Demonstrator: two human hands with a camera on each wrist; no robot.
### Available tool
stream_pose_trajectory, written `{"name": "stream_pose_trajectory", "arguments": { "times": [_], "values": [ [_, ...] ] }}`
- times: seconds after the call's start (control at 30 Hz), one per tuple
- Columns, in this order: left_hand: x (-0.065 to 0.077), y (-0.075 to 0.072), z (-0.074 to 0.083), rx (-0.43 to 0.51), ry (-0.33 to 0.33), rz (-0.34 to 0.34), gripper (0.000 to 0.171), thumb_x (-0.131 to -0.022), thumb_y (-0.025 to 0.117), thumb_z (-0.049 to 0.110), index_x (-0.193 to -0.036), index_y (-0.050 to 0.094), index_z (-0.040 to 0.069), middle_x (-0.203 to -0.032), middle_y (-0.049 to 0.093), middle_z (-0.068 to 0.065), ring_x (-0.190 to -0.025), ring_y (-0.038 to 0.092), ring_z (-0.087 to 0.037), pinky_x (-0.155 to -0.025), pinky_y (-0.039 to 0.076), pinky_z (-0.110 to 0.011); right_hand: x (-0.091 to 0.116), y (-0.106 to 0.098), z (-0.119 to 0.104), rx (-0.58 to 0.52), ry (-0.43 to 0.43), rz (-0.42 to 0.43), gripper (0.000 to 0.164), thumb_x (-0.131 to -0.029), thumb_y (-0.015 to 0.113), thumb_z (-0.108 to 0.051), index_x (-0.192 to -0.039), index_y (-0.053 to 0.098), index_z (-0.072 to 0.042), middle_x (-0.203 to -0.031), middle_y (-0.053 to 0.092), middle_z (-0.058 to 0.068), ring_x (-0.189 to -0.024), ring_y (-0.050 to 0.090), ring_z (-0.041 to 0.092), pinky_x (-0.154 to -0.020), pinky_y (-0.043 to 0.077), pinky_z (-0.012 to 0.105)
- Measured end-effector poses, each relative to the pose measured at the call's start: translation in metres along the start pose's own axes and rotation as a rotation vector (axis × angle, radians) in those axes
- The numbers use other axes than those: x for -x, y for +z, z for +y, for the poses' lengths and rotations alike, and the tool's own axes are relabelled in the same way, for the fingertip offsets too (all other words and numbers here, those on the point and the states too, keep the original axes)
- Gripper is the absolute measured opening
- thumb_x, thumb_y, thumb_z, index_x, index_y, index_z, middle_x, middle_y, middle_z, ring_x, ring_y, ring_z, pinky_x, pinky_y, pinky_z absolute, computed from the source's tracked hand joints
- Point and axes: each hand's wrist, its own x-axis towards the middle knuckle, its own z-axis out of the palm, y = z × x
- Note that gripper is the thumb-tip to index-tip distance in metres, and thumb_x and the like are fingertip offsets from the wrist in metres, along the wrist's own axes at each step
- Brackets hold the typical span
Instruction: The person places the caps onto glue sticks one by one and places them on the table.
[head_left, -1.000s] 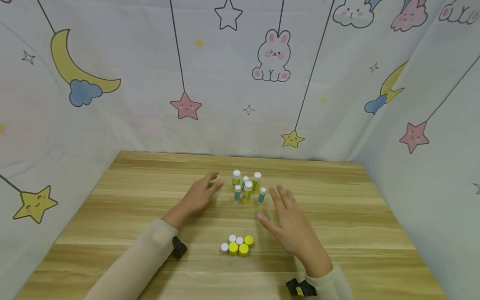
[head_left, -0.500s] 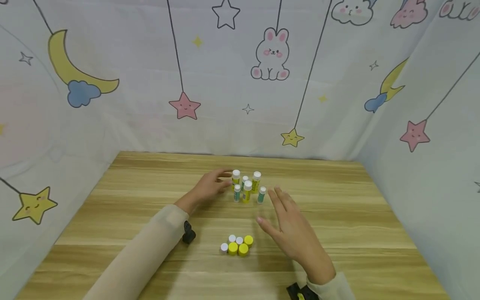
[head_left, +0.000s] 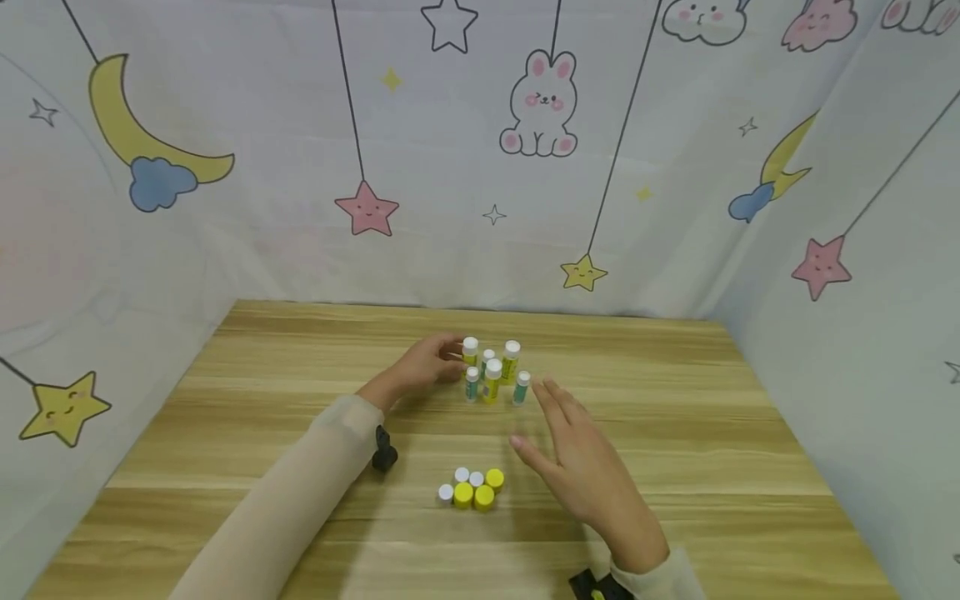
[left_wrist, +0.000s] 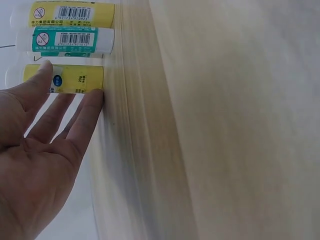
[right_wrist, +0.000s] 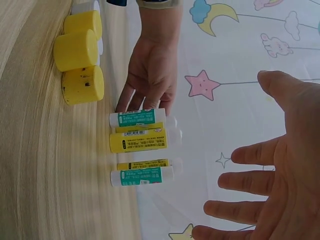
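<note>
Several glue sticks stand upright in a loose group, yellow-labelled and green-labelled, with white tops. My left hand is at the group's left side. In the left wrist view its thumb and fingers pinch a yellow glue stick, the thumb across the front and the fingers behind and at the base. A green glue stick and another yellow one stand beside it. My right hand hovers to the right of the group, fingers extended and holding nothing, its fingertips near a green glue stick.
Nearer me on the wooden table lies a cluster of loose caps, some yellow and some white. A pale curtain with cartoon prints surrounds the table's back and sides.
My left hand has moved right and forward to the rear-left yellow glue stick, its fingers closing round it. My right hand stays almost where it was.
</note>
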Motion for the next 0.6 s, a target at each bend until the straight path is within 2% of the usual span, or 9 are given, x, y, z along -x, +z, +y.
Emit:
{"name": "stream_pose_trajectory", "arguments": {
  "times": [0.27,0.43,0.6],
  "values": [
    [-0.0039,-0.0014,0.0009,-0.075,0.000,-0.014,0.046,-0.100,0.065,0.007,-0.144,0.055,0.006,-0.137,0.062,-0.012,-0.130,0.057,-0.030,-0.102,0.054,-0.039,-0.0021,0.0027,0.0029,-0.004,0.003,-0.002,0.081,-0.099,0.035,-0.073,-0.162,0.027,-0.022,-0.166,0.026,0.005,-0.149,0.033,0.032,-0.118,0.034,0.055],
    [-0.0036,-0.0008,0.0006,-0.129,0.005,0.009,0.042,-0.099,0.066,0.008,-0.140,0.058,0.006,-0.133,0.065,-0.011,-0.126,0.059,-0.029,-0.103,0.053,-0.042,-0.0035,0.0025,0.0036,-0.010,0.013,-0.004,0.081,-0.099,0.035,-0.074,-0.162,0.027,-0.022,-0.166,0.027,0.004,-0.149,0.033,0.030,-0.118,0.034,0.055],
    [-0.0040,0.0020,0.0015,-0.133,0.011,0.037,0.040,-0.098,0.067,0.008,-0.137,0.060,0.004,-0.131,0.066,-0.013,-0.124,0.061,-0.031,-0.102,0.053,-0.042,-0.0039,0.0007,0.0048,-0.008,0.006,0.000,0.081,-0.099,0.035,-0.073,-0.161,0.029,-0.021,-0.166,0.028,0.004,-0.149,0.034,0.029,-0.118,0.034,0.054]
  ]
}}
